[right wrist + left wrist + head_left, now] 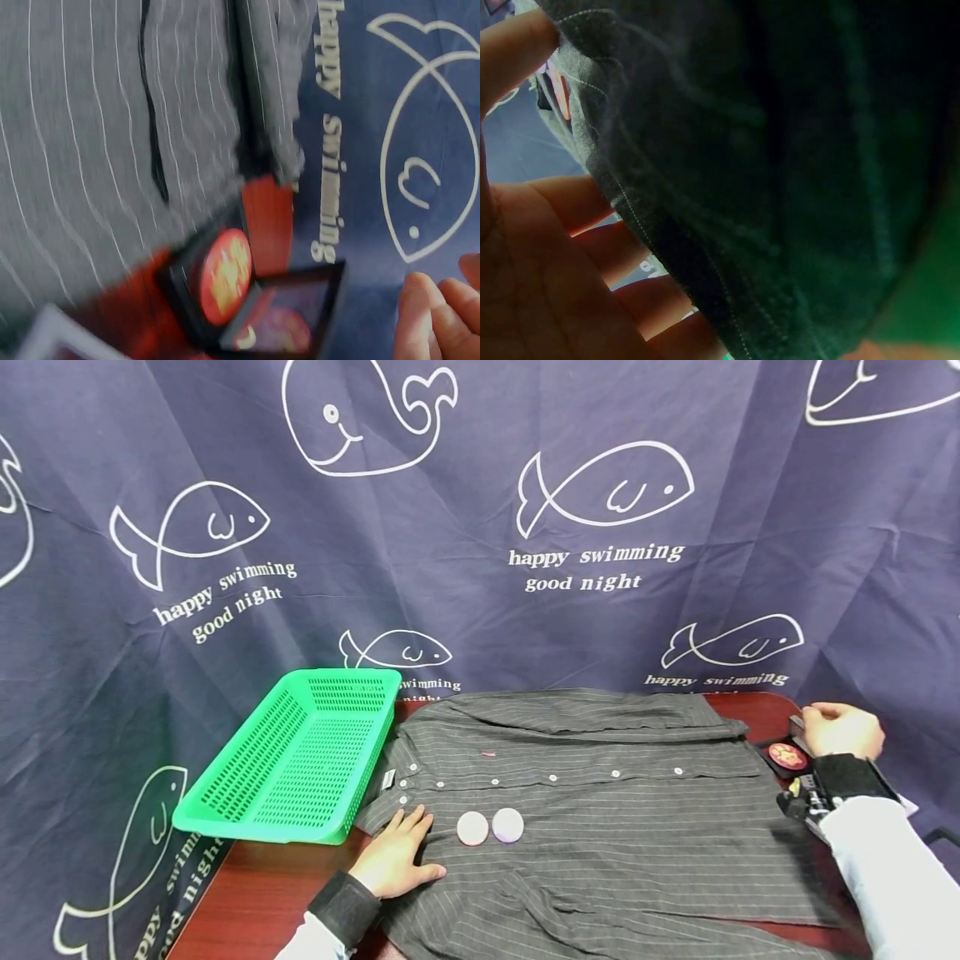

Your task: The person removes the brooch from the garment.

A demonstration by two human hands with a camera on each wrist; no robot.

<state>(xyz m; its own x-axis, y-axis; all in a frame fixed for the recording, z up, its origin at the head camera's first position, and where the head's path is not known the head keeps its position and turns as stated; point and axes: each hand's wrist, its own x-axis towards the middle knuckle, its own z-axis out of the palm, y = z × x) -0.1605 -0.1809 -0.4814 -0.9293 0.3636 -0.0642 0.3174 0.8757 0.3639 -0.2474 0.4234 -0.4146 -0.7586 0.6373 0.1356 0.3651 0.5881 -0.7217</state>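
Observation:
A dark grey pinstriped shirt (pixel 622 835) with white buttons lies spread on the table. My left hand (pixel 393 860) rests on it below the collar, fingers straight and thumb spread. In the left wrist view, the shirt's striped cloth (pixel 705 135) fills most of the picture beside the palm. Two pale round discs, one pink-rimmed (pixel 472 828) and one purple-rimmed (pixel 507 825), lie on the shirt front. By the hem, a small black hinged case (pixel 259 300) stands open, a red round paw-print badge (pixel 788 756) inside. My right hand (pixel 843 731) hovers beside it, fingers loosely bent around nothing.
A green plastic basket (pixel 358 760) stands at the table's left, beside the collar. Behind the table hangs a dark blue curtain (pixel 480 518) with white fish drawings. Red-brown tabletop (pixel 262 877) shows at the lower left. A white-edged object (pixel 64 337) sits near the case.

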